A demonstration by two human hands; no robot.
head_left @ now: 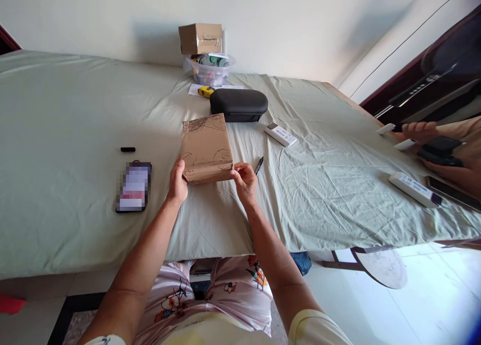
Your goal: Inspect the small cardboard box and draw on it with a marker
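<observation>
While the left hand (177, 182) and right hand (245, 181) pinch the near corners of a brown paper parcel (206, 144), fingers closed on its folded end, it lies on the green-sheeted table (75, 109) before the person. Paper covers its top; the near end looks unsealed. A pen (259, 165) lies just beside.

Draped in a wrinkled pale-green sheet, a surface (67, 104). Carries a brown paper parcel (206, 148) near the front edge, with a phone (134, 187) (screen blurred) to its left and a black pen (259, 165) just right. Holds farther back a black case (238, 104), a white remote (280, 134), a clear tub (209, 72).
</observation>
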